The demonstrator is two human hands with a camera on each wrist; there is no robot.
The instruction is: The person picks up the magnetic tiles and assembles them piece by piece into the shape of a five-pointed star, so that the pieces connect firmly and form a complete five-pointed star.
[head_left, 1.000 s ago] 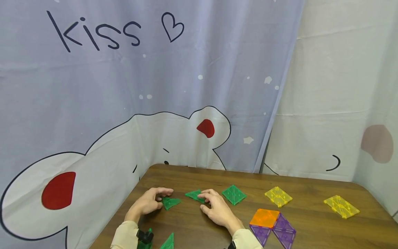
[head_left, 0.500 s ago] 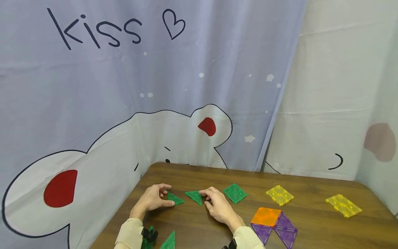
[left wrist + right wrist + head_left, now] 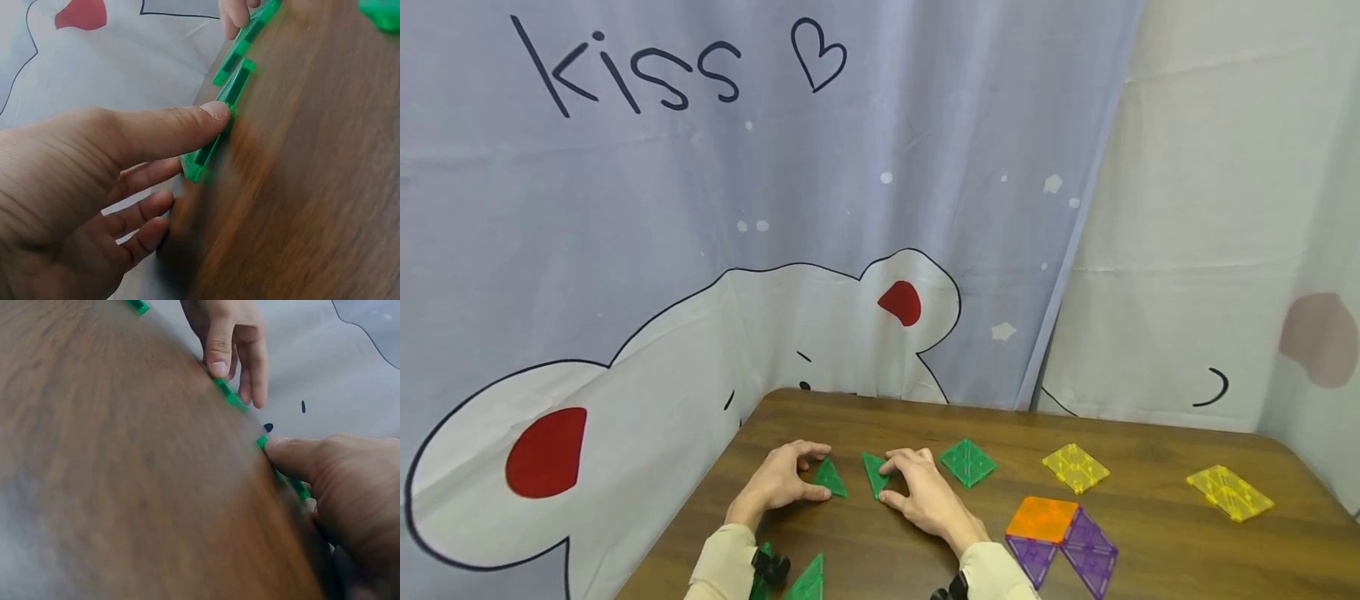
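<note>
Two hands [image 3: 234,337] [image 3: 359,494] touching green tiles [image 3: 232,395] [image 3: 303,489] — one apiece, wooden tabletop [image 3: 137,469], pale backdrop [image 3: 319,362] behind

Two triangles [image 3: 829,478] sit left of a diamond [image 3: 967,464].

Translucent green is shared by the left triangle [image 3: 830,478], the right triangle [image 3: 873,475], the diamond [image 3: 967,463] and the near triangle [image 3: 808,581]. Yellow is seen on two ribbed rhombuses [image 3: 1076,468], orange on the square [image 3: 1042,520], and purple on the adjoining pieces [image 3: 1088,552]. The tabletop [image 3: 865,542] is streaked with brown wood grain. The pale lavender curtain [image 3: 625,208] is printed with white spots [image 3: 886,177], black lettering [image 3: 539,67] and a black-outlined white bear [image 3: 685,375], its ears marked in red. The sleeves [image 3: 724,562] are coloured cream.
</note>
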